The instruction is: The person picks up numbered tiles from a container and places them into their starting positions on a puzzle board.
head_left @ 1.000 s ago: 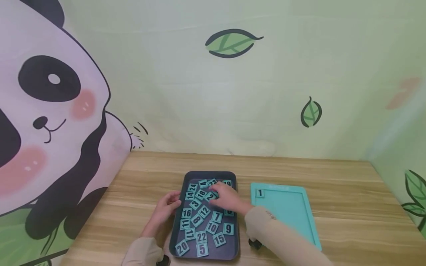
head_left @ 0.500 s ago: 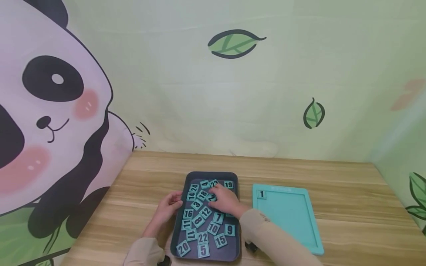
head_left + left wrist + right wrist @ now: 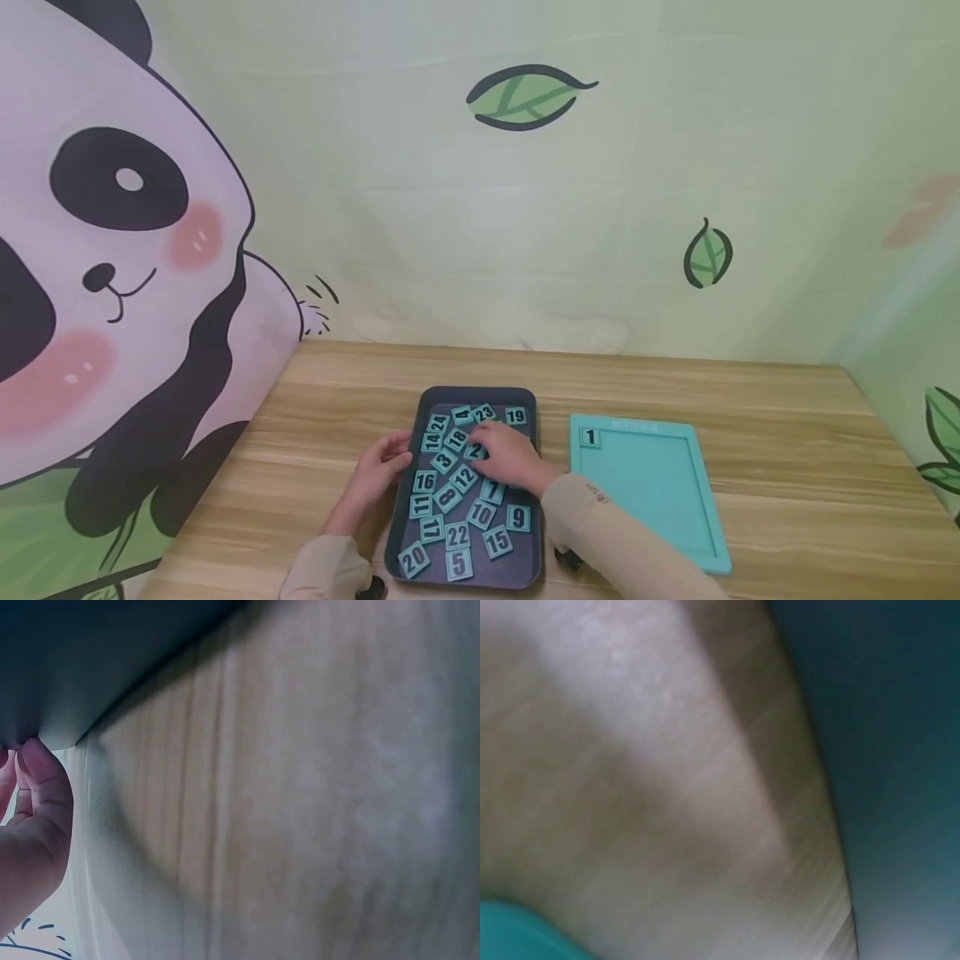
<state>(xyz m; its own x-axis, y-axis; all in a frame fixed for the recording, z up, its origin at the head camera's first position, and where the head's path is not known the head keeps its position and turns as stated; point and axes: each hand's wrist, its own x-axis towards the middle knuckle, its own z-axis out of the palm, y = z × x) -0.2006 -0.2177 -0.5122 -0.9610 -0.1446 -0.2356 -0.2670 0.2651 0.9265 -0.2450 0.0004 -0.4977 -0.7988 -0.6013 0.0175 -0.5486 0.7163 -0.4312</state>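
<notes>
A dark tray (image 3: 517,567) holds several teal number tiles, black digits facing up. My right hand (image 3: 513,454) reaches over the tray's right rim, thumb and index finger pinching the tile marked 2 (image 3: 476,451), whose right side is hidden. My left hand (image 3: 378,467) grips the tray's left edge; in the left wrist view its thumb (image 3: 41,761) touches the tray's wall (image 3: 45,690) with the other fingers curled behind. The right wrist view has the tray's outer side (image 3: 900,780), but no fingers.
To the right lies a teal frame board (image 3: 645,483) with the tile marked 1 (image 3: 589,437) in its upper left corner. Both stand on a wooden table (image 3: 795,467) backed by a panda-and-leaf wall cloth (image 3: 420,208). My right forearm (image 3: 615,533) crosses the board's near left part.
My right hand's fingers have drawn in on the tile marked 2, baring more of the tiles marked 23 and 19. My left hand stays at the tray's edge.
</notes>
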